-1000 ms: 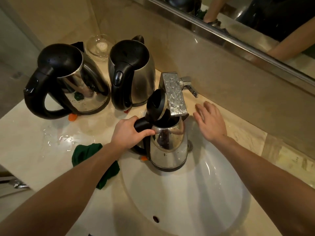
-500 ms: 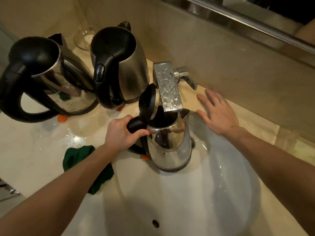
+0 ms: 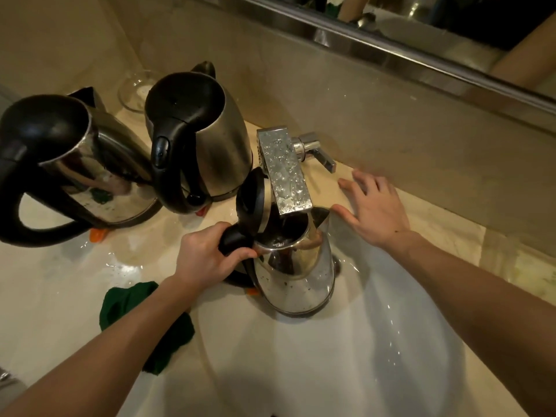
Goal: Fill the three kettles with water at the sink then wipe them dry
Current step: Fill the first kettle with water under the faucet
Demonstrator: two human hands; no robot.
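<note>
A shiny steel kettle (image 3: 296,275) stands in the white sink (image 3: 361,356) with its black lid flipped up, its mouth right under the square chrome faucet spout (image 3: 284,173). My left hand (image 3: 207,255) grips its black handle. My right hand (image 3: 373,209) lies flat with spread fingers on the counter edge, just right of the spout and below the faucet lever (image 3: 319,152). Two more steel kettles with black lids stand on the counter: a large one (image 3: 81,164) at far left and another (image 3: 204,136) beside the faucet. A dark green cloth (image 3: 144,320) lies crumpled by the sink rim.
The beige counter (image 3: 51,290) is wet with puddles near the left kettles. A glass dish (image 3: 135,88) sits in the back corner. A mirror with a metal ledge (image 3: 391,55) runs along the wall behind the faucet.
The view shifted slightly. My right hand stays flat near the faucet lever, and my left hand keeps hold of the kettle under the spout.
</note>
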